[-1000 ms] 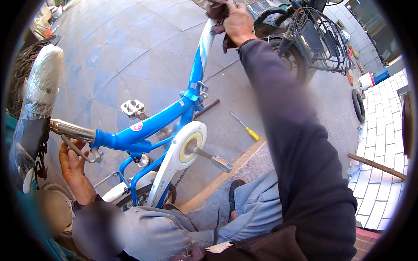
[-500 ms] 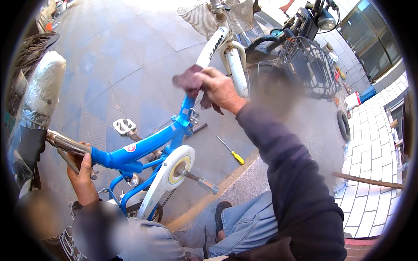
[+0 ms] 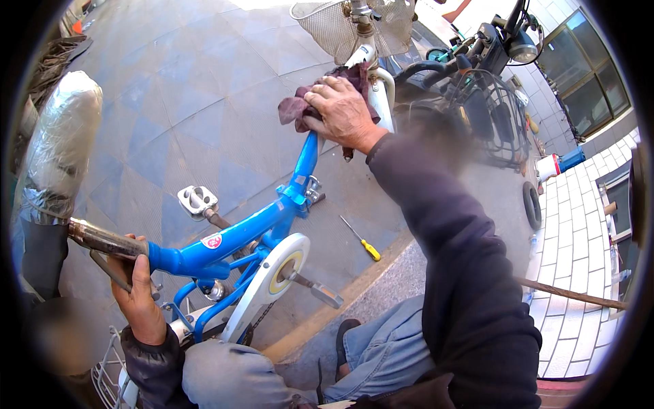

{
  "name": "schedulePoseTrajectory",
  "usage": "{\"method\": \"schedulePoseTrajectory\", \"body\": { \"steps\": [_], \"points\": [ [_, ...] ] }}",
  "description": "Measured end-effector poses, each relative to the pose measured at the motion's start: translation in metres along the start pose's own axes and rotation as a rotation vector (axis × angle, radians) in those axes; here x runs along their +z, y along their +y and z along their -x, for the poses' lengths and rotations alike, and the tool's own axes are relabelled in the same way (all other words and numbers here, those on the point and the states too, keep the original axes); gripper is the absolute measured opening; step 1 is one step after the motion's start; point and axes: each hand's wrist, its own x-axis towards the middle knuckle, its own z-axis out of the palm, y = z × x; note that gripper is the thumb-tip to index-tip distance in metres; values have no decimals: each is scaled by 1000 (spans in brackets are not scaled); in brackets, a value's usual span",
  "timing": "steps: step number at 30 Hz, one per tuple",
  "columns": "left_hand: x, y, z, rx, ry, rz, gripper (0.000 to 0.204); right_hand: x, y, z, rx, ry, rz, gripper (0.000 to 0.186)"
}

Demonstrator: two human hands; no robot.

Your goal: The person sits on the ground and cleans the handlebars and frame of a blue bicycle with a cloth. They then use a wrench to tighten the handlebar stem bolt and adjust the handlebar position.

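Observation:
A blue-and-white folding bicycle [image 3: 225, 247] stands in front of me, its front end away from me. My right hand [image 3: 344, 112] presses a dark maroon cloth [image 3: 298, 109] around the upper frame tube, near the white section below the front basket [image 3: 323, 31]. The cloth hides the tube there. At the lower left, my left hand [image 3: 142, 300] is wrapped around the metal seat post [image 3: 102, 237] just behind the blue frame, its thumb up along the side. A thin metal bar lies by those fingers. The plastic-wrapped saddle [image 3: 65, 136] tops the post.
A yellow-handled screwdriver [image 3: 370, 250] lies on the tiled floor right of the white chain guard [image 3: 262, 290]. Farther right stand a dark electric bike with a wire basket [image 3: 501, 123], a small tyre [image 3: 532, 204] and a white brick wall [image 3: 572, 273]. A wooden stick [image 3: 572, 293] juts out there.
My right hand has slid the cloth up and away along the frame tube, baring more blue below. The bicycle has shifted slightly in view. My left hand keeps its grip on the seat post.

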Motion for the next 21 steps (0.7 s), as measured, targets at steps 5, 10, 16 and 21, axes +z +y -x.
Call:
{"method": "schedulePoseTrajectory", "body": {
  "steps": [5,10,16,21],
  "points": [
    [9,-2,1,26,-12,53,44,11,98,-22,296,81,153,38],
    [3,-3,4,65,11,40,44,19,93,-52,416,-93,280,34],
    [4,2,1,49,-31,-10,41,11,75,-64,385,-538,302,31],
    [2,4,2,25,-38,-14,43,17,37,-53,374,-532,200,29]
  ]
}}
